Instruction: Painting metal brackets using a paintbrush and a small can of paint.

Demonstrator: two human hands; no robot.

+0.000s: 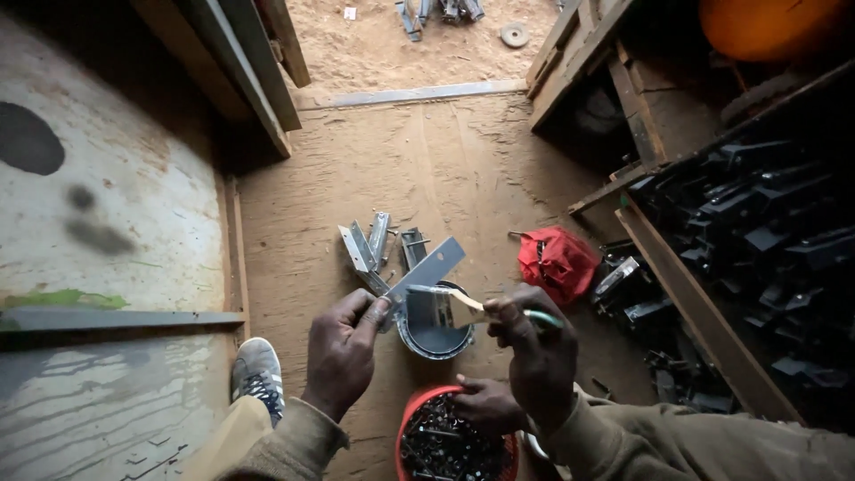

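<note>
Your left hand [343, 347] pinches the lower end of a flat grey metal bracket [426, 270] between thumb and fingers, closed firmly on it, and holds it tilted so that its far end points up and to the right. The bracket hangs just above a small round paint tin [435, 336] that stands on the dusty floor [463, 160] in front of you.

Your right hand [533, 352] is wrapped tight around the handle of a paintbrush [454, 307], and the bristles lie against the grey face of the bracket, over the tin.

Below your right wrist a third hand [485, 403] rests on the rim of a red bucket [417, 408]; you cannot tell from this view whose it is. The bucket is full of small dark metal pieces.

Beyond the tin, a few more metal brackets [378, 245] lie in a loose heap on the floor, touching one another. To the right of the tin sits a crumpled red cloth bag [557, 261], and past it a pile of dark metal parts [766, 232] fills a wooden frame [704, 321].

At the lower left your grey sneaker [257, 374] stands beside a pale, worn board [107, 232]. Far off, on the sand near the top edge, lie more metal pieces and a round disc [514, 35].
</note>
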